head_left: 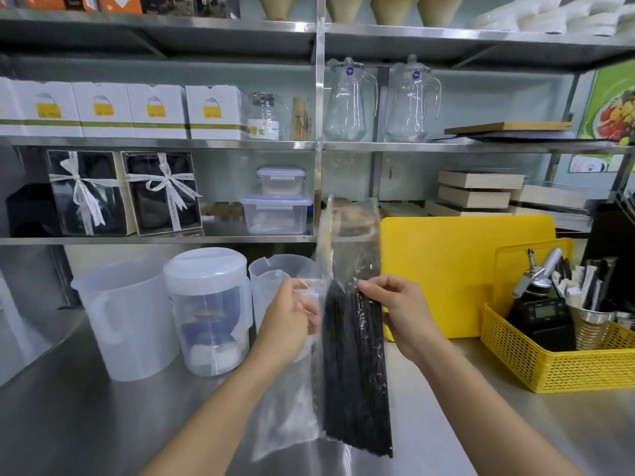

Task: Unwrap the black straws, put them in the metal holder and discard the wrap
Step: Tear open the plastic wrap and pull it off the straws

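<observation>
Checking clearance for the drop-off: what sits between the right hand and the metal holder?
Head view: between the right hand and metal holder stand the yellow board and the yellow basket's wall.

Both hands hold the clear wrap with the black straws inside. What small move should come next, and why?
Probably pull the wrap sideways with the left hand while the right hand pinches the straws. The wrap already seems split along the left of the bundle, but the straws are still inside, far from the metal holder.
</observation>
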Demonstrator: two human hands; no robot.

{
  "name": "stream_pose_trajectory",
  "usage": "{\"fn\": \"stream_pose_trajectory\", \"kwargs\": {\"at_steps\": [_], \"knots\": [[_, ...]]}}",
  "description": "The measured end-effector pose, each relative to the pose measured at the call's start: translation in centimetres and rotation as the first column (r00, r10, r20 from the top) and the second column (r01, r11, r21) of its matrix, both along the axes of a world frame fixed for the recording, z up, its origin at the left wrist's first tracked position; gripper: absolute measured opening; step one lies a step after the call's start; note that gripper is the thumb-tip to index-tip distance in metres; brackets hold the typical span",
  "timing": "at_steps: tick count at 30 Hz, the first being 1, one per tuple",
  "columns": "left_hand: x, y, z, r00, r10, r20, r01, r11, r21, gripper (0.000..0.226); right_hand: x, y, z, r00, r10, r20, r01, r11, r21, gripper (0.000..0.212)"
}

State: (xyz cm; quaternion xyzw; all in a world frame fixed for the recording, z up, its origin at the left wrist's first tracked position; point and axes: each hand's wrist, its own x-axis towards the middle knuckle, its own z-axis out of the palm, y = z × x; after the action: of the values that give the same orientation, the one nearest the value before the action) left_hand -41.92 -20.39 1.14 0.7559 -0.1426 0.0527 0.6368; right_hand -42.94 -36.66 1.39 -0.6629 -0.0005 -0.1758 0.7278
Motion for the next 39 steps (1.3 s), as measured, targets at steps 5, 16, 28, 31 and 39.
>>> {"fn": "stream_pose_trajectory", "kwargs": {"at_steps": [5,16,28,31,39], "knots": [[-0.1,0.9,0.2,0.992,0.033,-0.125,-0.015,0.99,0.144,0.048,0.0,-1.1,-0.6,0.996,-0.005,-0.094,0.014,0.996,0.09,0.014],[0.3,3.3,-0.2,0.849,-0.11,-0.517,0.229,0.958,0.172,0.032,1.2,-1.4,-3.2,0.961,-0.028,-0.275,0.015,0.999,-0.05,0.005],[1.5,1.2,2.3,0.888,0.044,-0.458,-0.232,0.903,-0.362,0.014,-1.8,2.9,0.3,0.948,0.293,-0.125,-0.319,0.866,-0.384,0.045],[2.2,0.6,3.0,0.881,0.058,-0.469,-0.296,0.841,-0.452,0.007,-2.6,4.2,1.2,0.902,0.371,-0.221,-0.426,0.681,-0.595,0.071],[1.0,-0.6,4.5,0.944,-0.026,-0.329,-0.116,0.907,-0.406,0.031,-0.6,3.4,-0.1,0.983,-0.137,0.123,0.183,0.698,-0.692,0.017]]}}
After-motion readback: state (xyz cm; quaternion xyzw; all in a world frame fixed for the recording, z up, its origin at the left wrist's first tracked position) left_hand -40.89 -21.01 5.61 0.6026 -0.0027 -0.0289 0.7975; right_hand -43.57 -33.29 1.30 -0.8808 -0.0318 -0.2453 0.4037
